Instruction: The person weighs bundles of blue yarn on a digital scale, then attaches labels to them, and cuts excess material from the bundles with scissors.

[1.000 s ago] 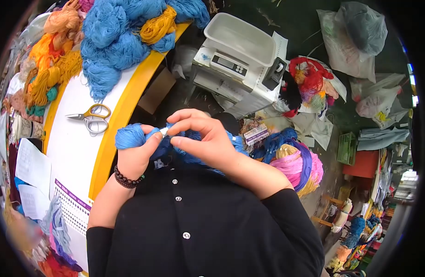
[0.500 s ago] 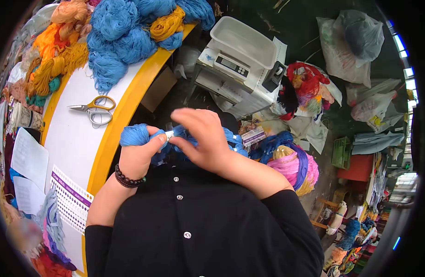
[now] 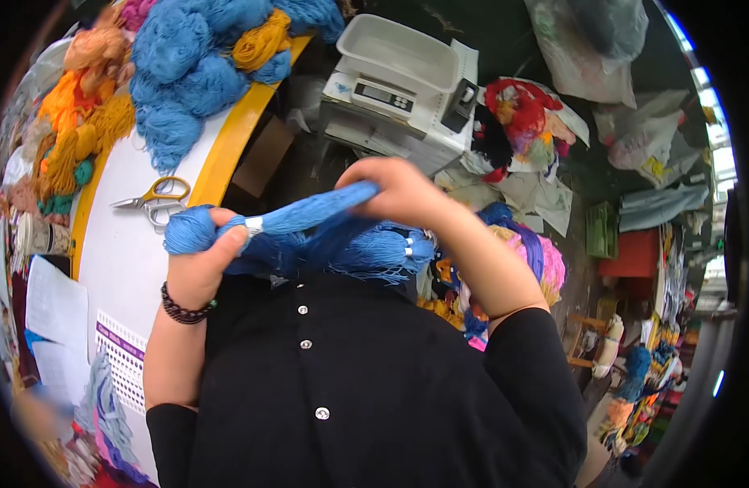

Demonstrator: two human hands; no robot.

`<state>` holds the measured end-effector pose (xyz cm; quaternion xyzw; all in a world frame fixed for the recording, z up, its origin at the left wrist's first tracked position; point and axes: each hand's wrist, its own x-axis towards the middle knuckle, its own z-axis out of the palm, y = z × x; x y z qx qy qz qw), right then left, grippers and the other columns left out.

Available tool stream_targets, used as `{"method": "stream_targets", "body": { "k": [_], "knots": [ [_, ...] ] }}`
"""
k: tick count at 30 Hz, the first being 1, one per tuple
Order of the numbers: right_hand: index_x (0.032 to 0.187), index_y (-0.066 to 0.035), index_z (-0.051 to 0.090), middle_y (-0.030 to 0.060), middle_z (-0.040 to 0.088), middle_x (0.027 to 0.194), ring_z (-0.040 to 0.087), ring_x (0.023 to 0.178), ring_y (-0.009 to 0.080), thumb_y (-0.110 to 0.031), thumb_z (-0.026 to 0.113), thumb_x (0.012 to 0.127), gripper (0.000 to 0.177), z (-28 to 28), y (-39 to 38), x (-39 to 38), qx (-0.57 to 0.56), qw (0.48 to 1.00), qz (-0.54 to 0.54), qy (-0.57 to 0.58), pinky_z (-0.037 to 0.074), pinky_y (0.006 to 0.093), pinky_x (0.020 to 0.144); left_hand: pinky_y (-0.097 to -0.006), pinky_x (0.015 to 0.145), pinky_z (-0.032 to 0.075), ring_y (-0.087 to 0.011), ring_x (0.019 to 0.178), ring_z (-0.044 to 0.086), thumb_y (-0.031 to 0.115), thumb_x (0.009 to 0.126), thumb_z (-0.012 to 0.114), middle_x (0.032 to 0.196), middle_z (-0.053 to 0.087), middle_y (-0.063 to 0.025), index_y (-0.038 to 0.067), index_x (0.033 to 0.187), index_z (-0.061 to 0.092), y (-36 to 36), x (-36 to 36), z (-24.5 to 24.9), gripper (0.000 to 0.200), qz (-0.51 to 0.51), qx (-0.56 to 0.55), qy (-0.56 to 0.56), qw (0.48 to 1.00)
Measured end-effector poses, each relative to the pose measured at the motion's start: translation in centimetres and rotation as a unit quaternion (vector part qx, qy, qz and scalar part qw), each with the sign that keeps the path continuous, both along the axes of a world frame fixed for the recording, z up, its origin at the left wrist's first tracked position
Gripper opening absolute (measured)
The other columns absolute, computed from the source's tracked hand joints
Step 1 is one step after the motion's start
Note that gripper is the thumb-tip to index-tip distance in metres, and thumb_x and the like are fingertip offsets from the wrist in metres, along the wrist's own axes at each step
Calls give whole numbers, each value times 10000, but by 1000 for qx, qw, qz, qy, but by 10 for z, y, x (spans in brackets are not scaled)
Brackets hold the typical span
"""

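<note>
My left hand point(image 3: 197, 272), with a dark beaded bracelet on its wrist, is closed round the bunched end of a blue thread skein point(image 3: 309, 212). A narrow white band point(image 3: 253, 225) circles the skein just beside my left thumb. My right hand point(image 3: 400, 191) grips the skein's other end, so the strands run stretched between both hands; its fingertips are partly hidden. Below them, more blue skeins point(image 3: 374, 254) with white bands lie against the front of my black shirt.
Scissors point(image 3: 156, 198) lie on the yellow-edged white table point(image 3: 216, 167) at left. Piled blue yarn point(image 3: 179, 61) covers its far end, beside a printed purple-and-white card point(image 3: 124, 350). A scale with a white tray point(image 3: 399, 53) stands ahead. Pink yarn point(image 3: 545, 260) lies to the right.
My right hand has closed on the loose strands and drawn them out to the right. My left hand has shifted left with its end of the skein. The camera view has shifted slightly.
</note>
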<state>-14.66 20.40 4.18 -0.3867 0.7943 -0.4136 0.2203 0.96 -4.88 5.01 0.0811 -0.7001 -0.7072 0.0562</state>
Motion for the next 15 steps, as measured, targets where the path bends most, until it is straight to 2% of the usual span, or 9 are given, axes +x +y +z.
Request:
{"method": "stream_targets", "body": {
  "k": [2, 3, 4, 7, 9, 10, 12, 14, 15],
  "knots": [
    [1014, -60, 654, 35, 644, 838, 604, 754, 114, -32, 646, 733, 283, 28, 30, -6, 63, 983, -151, -79, 494, 254, 682, -196, 616, 421, -52, 665, 513, 134, 791, 702, 760, 590, 11, -2, 921, 642, -11, -1, -2, 197, -88, 25, -53, 994],
    [1017, -36, 647, 28, 647, 856, 593, 758, 91, 6, 634, 715, 305, 13, 53, -14, -30, 985, -166, -41, 483, 229, 692, -193, 610, 414, -47, 668, 509, 152, 777, 719, 754, 588, 13, -12, 945, 638, -16, -4, 0, 248, -156, 21, -63, 985],
    [992, -7, 645, 29, 654, 864, 587, 757, 80, 25, 630, 695, 299, 23, 66, -10, -30, 971, -220, -88, 474, 221, 691, -205, 654, 428, -59, 714, 522, 185, 736, 757, 792, 597, 1, -30, 986, 622, -25, -7, -1, 356, -246, 19, -73, 966],
    [965, 6, 644, 89, 660, 810, 605, 770, 113, 42, 595, 711, 262, 27, 92, 9, 15, 928, -289, 234, 473, 247, 706, -223, 722, 433, -82, 780, 530, 179, 703, 774, 858, 597, -17, -31, 999, 606, -31, -15, 9, 400, -278, 20, -97, 955],
    [967, -50, 656, 103, 661, 812, 634, 745, 187, -10, 608, 736, 239, 30, 96, 18, -84, 871, -387, 291, 486, 278, 692, -221, 712, 432, -83, 768, 531, 139, 674, 785, 846, 594, -9, -17, 973, 610, -37, -17, 6, 380, -281, 26, -115, 952],
    [975, -29, 660, 82, 674, 857, 643, 777, 182, -8, 578, 796, 197, 32, 104, 15, -153, 877, -404, 210, 487, 279, 708, -222, 713, 433, -84, 766, 532, 127, 661, 791, 849, 594, -9, -12, 966, 610, -46, -18, 0, 381, -295, 18, -122, 947],
    [977, -2, 649, 68, 659, 852, 619, 775, 146, -21, 549, 866, 150, 43, 118, 6, -480, 760, -406, -163, 481, 265, 695, -245, 752, 435, -98, 802, 542, 107, 642, 795, 888, 601, -13, -3, 966, 613, -49, -20, 4, 388, -319, 17, -151, 936],
    [962, 4, 637, 67, 651, 834, 611, 721, 128, -49, 571, 865, 129, 45, 141, -2, -569, 653, -416, -276, 482, 261, 645, -265, 788, 434, -115, 839, 553, 59, 630, 760, 930, 608, -18, -5, 965, 614, -59, -20, -2, 371, -278, 24, -119, 953],
    [960, -8, 638, 58, 654, 822, 608, 688, 121, -71, 586, 865, 125, 42, 160, -3, -520, 733, -412, -151, 480, 264, 616, -265, 786, 438, -116, 834, 556, 33, 635, 720, 933, 609, -18, -1, 967, 609, -69, -22, -4, 352, -240, 19, -103, 965]
  ]
}}
